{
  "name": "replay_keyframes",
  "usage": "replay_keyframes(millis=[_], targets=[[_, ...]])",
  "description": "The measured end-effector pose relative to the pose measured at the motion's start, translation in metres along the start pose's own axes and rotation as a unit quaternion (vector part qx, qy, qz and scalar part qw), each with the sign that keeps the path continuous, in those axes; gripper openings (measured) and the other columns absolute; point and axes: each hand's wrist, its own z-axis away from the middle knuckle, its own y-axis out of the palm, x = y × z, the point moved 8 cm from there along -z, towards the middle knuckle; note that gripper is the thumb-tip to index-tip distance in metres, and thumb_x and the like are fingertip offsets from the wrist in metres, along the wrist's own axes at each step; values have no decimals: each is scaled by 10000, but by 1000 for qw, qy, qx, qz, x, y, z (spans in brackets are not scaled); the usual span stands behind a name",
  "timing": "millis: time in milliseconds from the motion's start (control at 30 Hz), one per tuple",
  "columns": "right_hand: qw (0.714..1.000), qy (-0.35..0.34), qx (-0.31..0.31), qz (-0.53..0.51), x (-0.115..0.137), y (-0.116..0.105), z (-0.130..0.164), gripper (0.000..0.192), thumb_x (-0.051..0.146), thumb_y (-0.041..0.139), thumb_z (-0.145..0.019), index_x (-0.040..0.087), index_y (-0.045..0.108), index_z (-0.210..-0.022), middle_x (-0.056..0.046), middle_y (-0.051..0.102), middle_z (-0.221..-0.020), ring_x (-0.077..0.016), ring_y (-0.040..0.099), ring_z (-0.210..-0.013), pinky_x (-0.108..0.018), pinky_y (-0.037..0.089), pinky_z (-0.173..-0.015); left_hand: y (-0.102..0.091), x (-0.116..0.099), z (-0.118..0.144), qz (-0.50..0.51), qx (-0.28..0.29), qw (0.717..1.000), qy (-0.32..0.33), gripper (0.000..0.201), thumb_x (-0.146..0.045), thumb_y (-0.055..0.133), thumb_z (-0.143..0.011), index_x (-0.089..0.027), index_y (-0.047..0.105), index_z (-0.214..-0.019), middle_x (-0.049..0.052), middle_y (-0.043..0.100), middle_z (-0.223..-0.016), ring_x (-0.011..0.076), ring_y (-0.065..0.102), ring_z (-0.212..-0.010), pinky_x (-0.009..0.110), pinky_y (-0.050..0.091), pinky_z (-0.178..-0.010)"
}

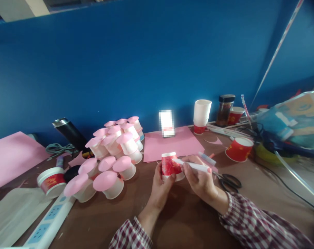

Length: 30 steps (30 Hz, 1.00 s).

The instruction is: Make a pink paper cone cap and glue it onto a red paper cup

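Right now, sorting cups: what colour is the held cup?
Red with a white rim, head view.

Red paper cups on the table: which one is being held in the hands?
The inverted red cup at centre, gripped by the left hand, the right hand putting a white stick to it; the others stand untouched.

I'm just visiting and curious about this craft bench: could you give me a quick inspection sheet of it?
Surface: brown table, crowded.
Job's things: red paper cup upside down, white pen against it.
Clutter: pile of pink-capped cups, pink paper, scissors, stacked white cups, jar, black flask.
Hands: left hand grips the cup; right hand holds the pen.
Cables: power strip, coiled cord.
Surroundings: blue wall.
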Motion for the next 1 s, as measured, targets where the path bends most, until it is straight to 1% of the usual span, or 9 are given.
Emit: replay_keyframes(millis=[133,300,400,500,567,667,733,833,1000], targets=[[1000,-4,1,9,0,0,0,76,186,472,-891,180,547,-890,-21,606,-724,-142,592,-624,-264,493,-603,-2,2,0,-4,-7,1000,-3,559,-321,682,-747,-176,461,-1240,114,589,-1207,254,539,-1119,379,387,-982],[1000,-24,-6,-13,6,-3,-4,111,195,459,-890,211,561,-849,-28,622,-708,-161,602,-603,-281,521,-576,-5,5,1,-8,-12,1000,-12,572,-333,686,-745,-180,455,-1246,119,583,-1211,263,538,-1123,389,388,-980],[999,-37,-19,-22,9,-5,-3,139,205,447,-895,220,573,-839,-34,623,-692,-170,604,-597,-293,533,-572,-7,6,0,-9,-11,1000,-12,544,-330,680,-754,-185,464,-1231,117,588,-1188,261,546,-1107,391,393,-971],[998,-44,-25,-29,10,-5,0,139,195,448,-894,215,578,-848,-32,622,-680,-160,601,-575,-275,524,-535,-7,6,-1,21,-14,1000,-17,498,-319,666,-770,-190,476,-1211,110,596,-1161,252,562,-1076,395,402,-958],[998,-52,-20,-34,11,-3,1,122,183,464,-884,208,580,-859,-33,629,-690,-157,608,-582,-269,519,-524,-4,3,-1,46,-6,999,-19,463,-310,662,-774,-183,494,-1186,107,607,-1136,247,575,-1050,401,405,-953],[997,-72,-14,-35,14,-2,2,109,152,494,-860,189,583,-912,-55,663,-774,-173,644,-679,-283,538,-579,2,-2,-1,68,14,998,-13,417,-291,664,-772,-175,525,-1147,103,619,-1115,246,575,-1052,400,401,-961],[996,-88,-15,-29,17,-3,1,127,141,491,-861,180,584,-938,-66,676,-805,-178,657,-720,-288,548,-610,2,-2,-1,74,14,997,-9,410,-280,669,-766,-179,535,-1140,98,622,-1119,245,570,-1067,396,398,-968],[994,-103,-8,-25,20,-4,-1,149,177,452,-891,177,598,-924,-69,683,-785,-178,663,-702,-286,552,-602,-1,-1,-1,72,0,997,-6,427,-272,684,-750,-183,538,-1141,95,624,-1126,242,570,-1071,394,395,-974],[995,-90,17,-38,20,0,-2,194,214,426,-907,187,617,-920,-58,678,-746,-178,660,-674,-290,552,-593,-1,0,-1,64,-5,998,-4,436,-271,689,-746,-179,530,-1141,102,622,-1134,251,566,-1090,389,398,-972]])
